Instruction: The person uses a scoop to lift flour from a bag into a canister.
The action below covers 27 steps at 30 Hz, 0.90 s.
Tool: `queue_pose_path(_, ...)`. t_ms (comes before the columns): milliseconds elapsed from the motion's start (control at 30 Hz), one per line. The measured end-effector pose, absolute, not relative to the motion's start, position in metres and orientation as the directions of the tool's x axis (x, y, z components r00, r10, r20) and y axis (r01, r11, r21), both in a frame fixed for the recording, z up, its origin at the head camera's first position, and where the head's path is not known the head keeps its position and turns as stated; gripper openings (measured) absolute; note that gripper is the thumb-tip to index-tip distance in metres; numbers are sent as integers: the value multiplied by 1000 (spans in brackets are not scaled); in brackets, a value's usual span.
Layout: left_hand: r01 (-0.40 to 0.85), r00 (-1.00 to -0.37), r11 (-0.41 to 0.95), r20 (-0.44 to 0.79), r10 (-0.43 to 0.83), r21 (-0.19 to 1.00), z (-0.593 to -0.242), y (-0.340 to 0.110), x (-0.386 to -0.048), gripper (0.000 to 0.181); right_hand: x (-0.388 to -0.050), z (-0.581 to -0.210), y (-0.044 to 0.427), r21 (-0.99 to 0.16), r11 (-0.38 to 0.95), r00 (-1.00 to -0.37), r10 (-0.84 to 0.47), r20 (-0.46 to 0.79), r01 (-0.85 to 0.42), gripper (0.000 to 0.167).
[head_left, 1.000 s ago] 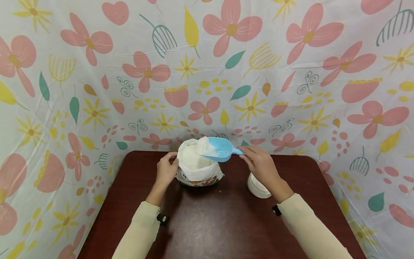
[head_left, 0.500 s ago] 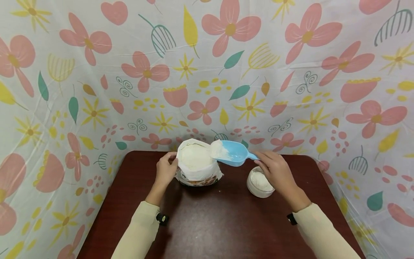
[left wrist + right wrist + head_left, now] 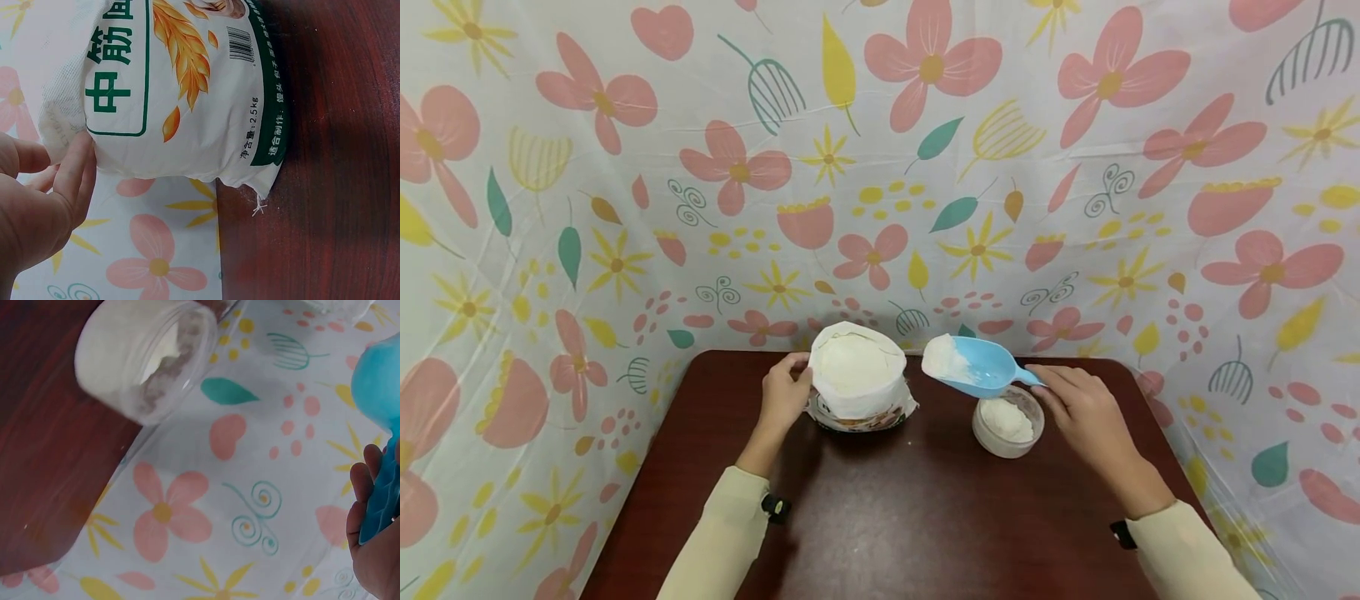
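A white flour bag (image 3: 861,398) with its mouth rolled back stands on the table, full of white flour (image 3: 852,363). At its left rim my left hand (image 3: 786,393) pinches the folded edge between thumb and fingers; the bag's printed side with a wheat ear (image 3: 181,53) faces the left wrist view. My right hand (image 3: 1092,417) grips the handle of a light blue scoop (image 3: 987,367), held in the air with flour heaped toward its tip. Beneath and just in front of the scoop is a clear round jar (image 3: 1006,442), partly filled with flour.
The dark red-brown table (image 3: 880,517) carries the bag and jar near its far edge. A flowered cloth (image 3: 880,167) hangs close behind and along both sides. A small white speck lies between bag and jar.
My right hand has drawn the loaded scoop rightward from over the bag's mouth to above the jar's far side. The left hand and the bag have stayed in place.
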<state>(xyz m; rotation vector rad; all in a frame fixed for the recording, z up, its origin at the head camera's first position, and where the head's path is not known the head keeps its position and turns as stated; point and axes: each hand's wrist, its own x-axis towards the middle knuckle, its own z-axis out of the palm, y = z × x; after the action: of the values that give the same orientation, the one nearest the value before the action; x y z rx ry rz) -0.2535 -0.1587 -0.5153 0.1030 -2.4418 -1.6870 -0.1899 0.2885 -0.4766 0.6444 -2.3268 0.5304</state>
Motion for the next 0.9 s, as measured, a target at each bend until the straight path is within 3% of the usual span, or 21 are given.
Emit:
queue_pose_path(267, 30, -985, 354, 87, -148, 935, -516, -159, -253, 28, -176, -477, 316, -167, 816, -664, -312, 679, -554, 62)
queue_pose_path(467, 35, -984, 342, 91, -151, 939, -516, -159, -254, 28, -169, -481, 335, -154, 820, -677, -331, 657, -551, 45)
queue_pose_path(567, 38, -983, 347, 97, -154, 937, -516, -159, -254, 27, -166, -483, 343, -146, 830, -688, -333, 645, -538, 51)
queue_pose_path(667, 42, -983, 353, 101, -151, 935, -517, -159, -254, 27, -165, -484, 349, -132, 843, -695, -331, 638, -522, 68)
queue_pose_path(900, 44, -984, 346, 100, -146, 937, -517, -159, -253, 28, -163, -487, 363, -83, 850, -685, -357, 635, -520, 68)
